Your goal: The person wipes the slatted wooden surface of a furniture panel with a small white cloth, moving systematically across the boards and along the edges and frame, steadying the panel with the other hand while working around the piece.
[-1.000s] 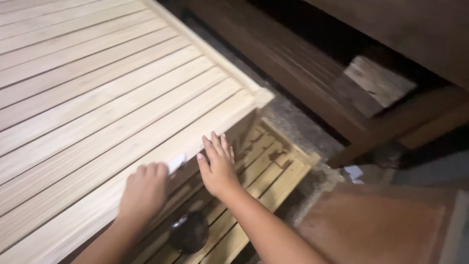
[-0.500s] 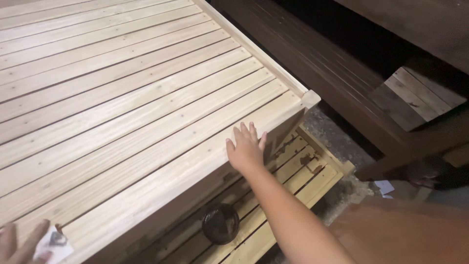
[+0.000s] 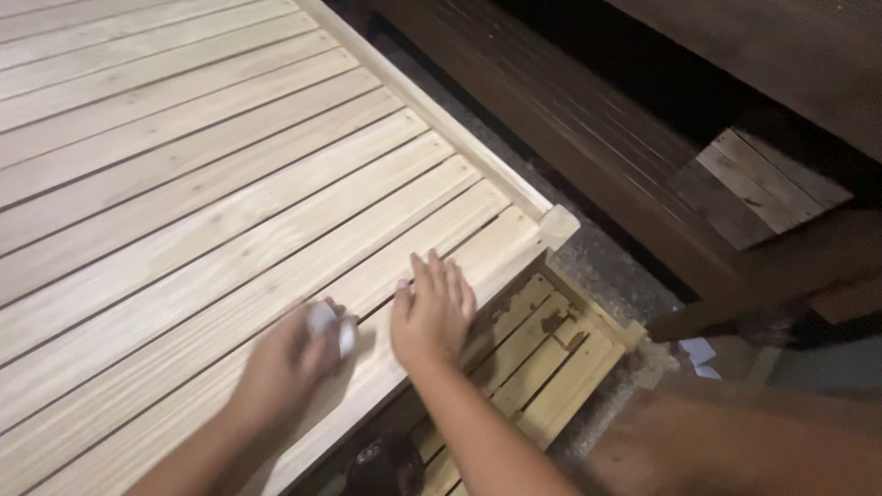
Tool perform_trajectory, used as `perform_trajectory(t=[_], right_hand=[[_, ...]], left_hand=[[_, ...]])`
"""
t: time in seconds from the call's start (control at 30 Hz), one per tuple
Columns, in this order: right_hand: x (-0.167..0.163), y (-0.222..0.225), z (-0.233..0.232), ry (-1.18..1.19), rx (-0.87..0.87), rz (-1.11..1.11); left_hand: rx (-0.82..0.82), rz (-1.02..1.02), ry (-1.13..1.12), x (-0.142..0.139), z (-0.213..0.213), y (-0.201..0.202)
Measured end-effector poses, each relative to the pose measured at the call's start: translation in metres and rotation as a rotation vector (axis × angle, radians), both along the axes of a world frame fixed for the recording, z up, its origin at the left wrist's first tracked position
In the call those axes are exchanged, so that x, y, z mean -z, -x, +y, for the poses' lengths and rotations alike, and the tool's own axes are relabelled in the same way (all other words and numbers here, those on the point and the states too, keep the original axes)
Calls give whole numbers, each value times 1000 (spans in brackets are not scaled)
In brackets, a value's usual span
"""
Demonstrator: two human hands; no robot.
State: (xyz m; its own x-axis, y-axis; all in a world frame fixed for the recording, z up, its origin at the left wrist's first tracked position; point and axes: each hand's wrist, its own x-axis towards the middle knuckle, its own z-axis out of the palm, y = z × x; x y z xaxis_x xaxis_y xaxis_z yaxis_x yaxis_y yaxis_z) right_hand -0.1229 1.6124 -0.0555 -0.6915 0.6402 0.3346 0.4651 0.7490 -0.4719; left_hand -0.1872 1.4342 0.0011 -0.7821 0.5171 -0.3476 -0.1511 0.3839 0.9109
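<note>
At lower centre of the frame, the left hand (image 3: 285, 367) gripped a small white pad (image 3: 323, 323) against the slatted wooden panel (image 3: 184, 184), while the right hand (image 3: 432, 317) lay flat, fingers spread, just beside it.

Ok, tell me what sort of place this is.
Probably a woodworking shop: a bare slatted panel under the hands, a smaller slatted frame below on a gritty floor, dark timber stacked behind.
</note>
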Motion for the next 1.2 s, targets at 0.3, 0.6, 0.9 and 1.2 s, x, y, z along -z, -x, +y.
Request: perform_trajectory(t=[0.3, 0.6, 0.9, 1.2], right_hand=[[-10, -2, -5, -1, -18, 31], [-10, -3, -3, 1, 0, -25], [7, -2, 12, -57, -14, -90], [10, 1, 17, -86, 37, -124]], left_hand=[[237, 1022, 698, -25, -12, 57], [165, 827, 602, 34, 7, 78], [263, 851, 408, 65, 64, 75], [-54, 930, 682, 57, -322, 47]])
